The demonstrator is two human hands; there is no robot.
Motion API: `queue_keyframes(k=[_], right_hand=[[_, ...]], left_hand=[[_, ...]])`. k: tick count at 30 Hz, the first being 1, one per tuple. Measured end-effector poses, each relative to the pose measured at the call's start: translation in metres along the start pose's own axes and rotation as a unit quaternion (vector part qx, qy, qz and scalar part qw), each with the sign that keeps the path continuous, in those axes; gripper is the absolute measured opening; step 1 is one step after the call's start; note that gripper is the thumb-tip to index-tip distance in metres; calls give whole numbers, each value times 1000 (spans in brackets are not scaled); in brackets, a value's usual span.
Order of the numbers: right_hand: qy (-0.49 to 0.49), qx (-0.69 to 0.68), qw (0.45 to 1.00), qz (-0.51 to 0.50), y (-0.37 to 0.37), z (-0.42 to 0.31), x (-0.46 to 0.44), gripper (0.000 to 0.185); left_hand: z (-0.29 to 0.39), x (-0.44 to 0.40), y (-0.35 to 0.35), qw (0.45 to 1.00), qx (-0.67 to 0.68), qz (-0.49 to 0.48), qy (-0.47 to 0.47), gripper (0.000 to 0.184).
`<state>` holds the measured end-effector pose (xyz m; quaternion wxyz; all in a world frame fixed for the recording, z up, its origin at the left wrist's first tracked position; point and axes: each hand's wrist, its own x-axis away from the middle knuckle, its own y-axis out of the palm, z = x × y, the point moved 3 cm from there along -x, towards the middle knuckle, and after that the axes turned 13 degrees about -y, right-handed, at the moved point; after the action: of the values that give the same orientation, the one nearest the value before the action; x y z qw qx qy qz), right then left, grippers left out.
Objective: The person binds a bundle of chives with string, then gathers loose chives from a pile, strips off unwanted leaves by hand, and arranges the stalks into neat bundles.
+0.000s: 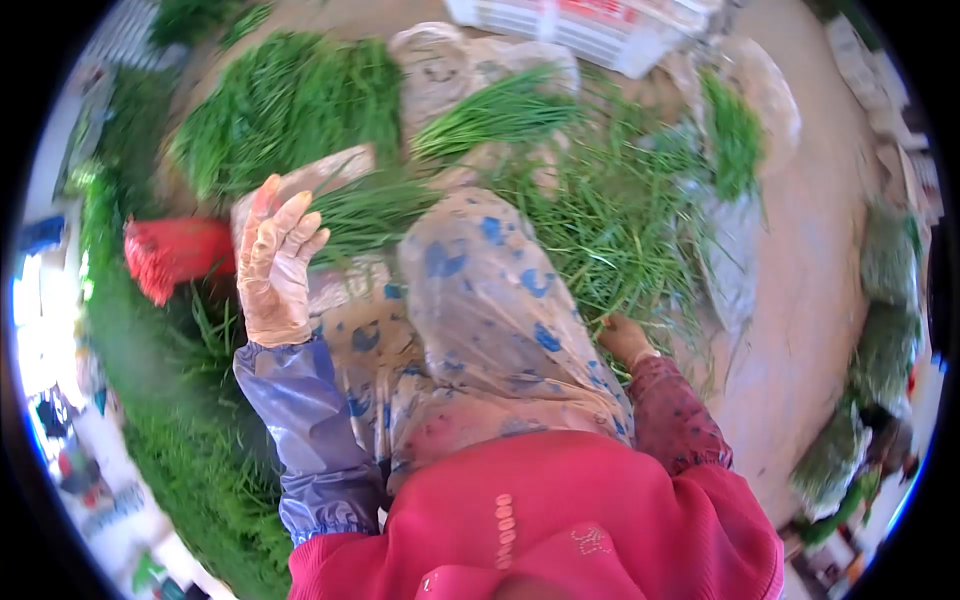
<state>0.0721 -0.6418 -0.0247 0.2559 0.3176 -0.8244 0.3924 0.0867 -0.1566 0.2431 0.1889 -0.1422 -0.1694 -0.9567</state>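
Note:
My left hand [277, 262], in a pale thin glove, is raised with its fingers apart and nothing in it. Just beyond it, a small bunch of chive-like greens [375, 212] lies by my knee. My right hand [627, 340], without a visible glove, is low beside my other knee, at the edge of a pile of loose, tangled greens [620, 220]. Its fingers look curled together; what they hold, if anything, is hidden. A neat bunch of the long thin greens [495, 112] rests on sacking ahead of my knees.
A large heap of greens [290, 105] lies at the far left, near a red bundle [180, 255]. Another bunch [733, 135] is on plastic at the right. A white crate [570, 25] stands at the back. Filled bags [888, 260] line the right side of the brown floor [815, 290].

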Motion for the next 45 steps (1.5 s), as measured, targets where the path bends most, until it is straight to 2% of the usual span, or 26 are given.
queue_keyframes(k=[4,7,10,13,15,17,19,21,23,25,27,29,30,32,33,35,36,37,39,41,43,44,45], right_hand=[[-38,-5,998,-57,11,-2,-19,54],[-11,11,997,-76,-13,-32,-25,53],[-25,-6,999,-27,-39,-33,-66,50],[-48,48,998,5,-78,-88,-115,48],[-76,36,996,16,-93,-121,-159,45],[-133,80,988,3,-104,-168,-205,43],[-177,141,974,13,-105,-231,-243,40],[-250,113,961,30,-91,-260,-294,38],[-230,108,967,15,-71,-300,-332,36],[-253,123,960,-7,-38,-327,-367,35],[-283,134,949,-28,-5,-353,-398,34],[-297,165,937,-80,29,-365,-416,34],[-298,159,937,-85,42,-365,-425,34],[-325,18,943,-75,66,-358,-434,30],[-321,11,944,-78,77,-352,-437,30],[-305,-20,952,-21,87,-343,-445,29],[-298,-38,954,-16,90,-339,-446,28],[-295,-45,954,-13,92,-337,-448,28],[-246,-88,965,-22,91,-336,-449,29],[-236,-106,966,-9,95,-333,-453,29],[-245,-126,961,-6,98,-333,-457,27],[-241,-126,962,-7,99,-333,-460,27],[-265,-123,956,1,100,-335,-462,27]], left_hand=[[1,41,-72,996,3,90,4,71],[0,63,-113,988,-9,150,-27,68],[6,62,-143,980,-15,193,-32,64],[23,37,-167,974,-73,212,-31,64],[39,7,-166,960,-151,233,-45,68],[50,-34,-161,958,-186,217,-33,57],[52,-89,-163,950,-231,205,-55,57],[43,-151,-163,911,-379,155,-52,59],[29,-210,-149,856,-504,112,-29,60],[2,-267,-128,840,-528,111,-65,59],[-31,-325,-116,791,-598,85,-99,60],[-73,-374,-116,751,-651,82,-73,60],[-78,-391,-108,747,-655,83,-78,60],[-91,-419,-106,728,-657,134,-141,57],[-100,-437,-117,745,-638,162,-106,60],[-105,-460,-132,700,-677,224,-40,64],[-106,-470,-143,703,-664,252,-26,67],[-110,-483,-157,683,-676,278,-8,71],[-121,-506,-179,641,-679,345,88,70],[-126,-530,-195,621,-714,322,39,92],[-134,-546,-201,584,-729,356,32,100],[-135,-558,-206,595,-721,351,-55,116],[-136,-563,-208,592,-720,355,-81,123]])
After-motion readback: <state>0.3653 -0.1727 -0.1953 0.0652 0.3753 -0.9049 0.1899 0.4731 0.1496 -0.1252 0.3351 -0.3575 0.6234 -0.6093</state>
